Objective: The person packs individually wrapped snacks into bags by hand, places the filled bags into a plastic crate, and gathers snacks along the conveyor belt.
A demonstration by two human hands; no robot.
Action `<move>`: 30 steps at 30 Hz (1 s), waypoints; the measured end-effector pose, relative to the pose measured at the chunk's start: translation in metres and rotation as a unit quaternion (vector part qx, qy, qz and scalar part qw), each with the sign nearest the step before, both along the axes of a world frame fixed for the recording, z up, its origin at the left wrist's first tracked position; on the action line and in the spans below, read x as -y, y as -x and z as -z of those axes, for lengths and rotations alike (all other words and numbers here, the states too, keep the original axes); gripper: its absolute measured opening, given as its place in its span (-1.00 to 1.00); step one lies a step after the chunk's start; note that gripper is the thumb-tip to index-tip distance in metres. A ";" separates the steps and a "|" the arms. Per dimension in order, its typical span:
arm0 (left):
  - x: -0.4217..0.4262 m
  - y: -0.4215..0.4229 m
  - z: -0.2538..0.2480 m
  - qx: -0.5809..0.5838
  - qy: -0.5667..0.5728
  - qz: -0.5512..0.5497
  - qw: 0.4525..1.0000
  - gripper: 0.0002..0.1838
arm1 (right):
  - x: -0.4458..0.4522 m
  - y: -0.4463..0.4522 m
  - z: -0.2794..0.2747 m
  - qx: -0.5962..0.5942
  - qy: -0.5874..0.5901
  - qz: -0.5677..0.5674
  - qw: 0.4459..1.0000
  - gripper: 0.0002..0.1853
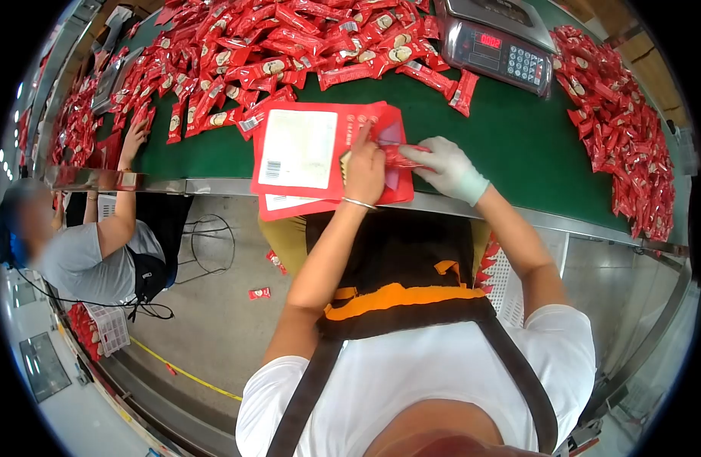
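A large red bag (297,145) with a white label panel and barcode lies flat at the bench's near edge, on top of another red bag (289,202). My bare left hand (365,171) grips the upper bag near its opening, index finger stretched along it. At that opening, which shows a purplish inside, my right hand (451,169), in a white glove, is closed on red wrapped snack packets (404,156). The packets are partly inside the bag; how many is hidden.
Loose red packets (320,42) heap across the green bench top (510,145). A digital scale (495,49) stands at the back, with another packet pile (617,129) to the right. At left a co-worker (99,255) reaches over the bench. Two packets lie on the floor (221,320).
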State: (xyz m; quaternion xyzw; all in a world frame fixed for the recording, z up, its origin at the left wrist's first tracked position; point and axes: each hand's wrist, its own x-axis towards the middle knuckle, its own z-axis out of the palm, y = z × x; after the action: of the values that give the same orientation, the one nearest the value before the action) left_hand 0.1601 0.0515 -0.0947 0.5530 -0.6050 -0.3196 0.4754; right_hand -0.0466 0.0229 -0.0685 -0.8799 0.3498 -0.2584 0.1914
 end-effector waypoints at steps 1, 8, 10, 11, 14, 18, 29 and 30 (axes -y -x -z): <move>-0.001 0.009 -0.001 0.081 0.036 0.006 0.996 -0.80 | 0.006 -0.009 0.003 -0.027 0.022 -0.044 0.998 -0.55; 0.015 0.050 -0.032 0.190 0.089 0.030 0.977 -0.83 | 0.045 -0.089 0.094 0.053 -0.151 -0.121 0.980 -0.65; 0.045 0.008 -0.040 0.172 -0.001 0.019 0.985 -0.67 | 0.056 -0.105 0.114 0.092 -0.167 -0.128 0.973 -0.65; 0.061 -0.018 -0.051 0.280 0.009 0.039 0.959 -0.57 | 0.059 -0.106 0.116 0.097 -0.173 -0.128 0.972 -0.65; 0.102 -0.073 -0.017 0.382 -0.050 0.155 0.910 -0.75 | 0.058 -0.101 0.118 0.108 -0.186 -0.127 0.968 -0.65; 0.116 -0.093 -0.012 0.319 -0.085 0.193 0.924 -0.86 | 0.054 -0.101 0.123 0.127 -0.198 -0.127 0.964 -0.65; 0.023 -0.060 -0.019 0.454 -0.105 -0.058 0.883 -0.32 | 0.049 -0.090 0.122 0.148 -0.270 -0.118 0.944 -0.62; 0.026 -0.058 -0.018 0.452 -0.106 -0.055 0.884 -0.32 | 0.045 -0.079 0.109 0.134 -0.299 -0.110 0.938 -0.60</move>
State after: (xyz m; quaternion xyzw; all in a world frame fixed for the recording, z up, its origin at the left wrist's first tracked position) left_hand 0.2177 0.0260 -0.0763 0.7165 -0.6858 -0.0707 0.1063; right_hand 0.0326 -0.0223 -0.1780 -0.7722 0.2834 -0.2344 0.5181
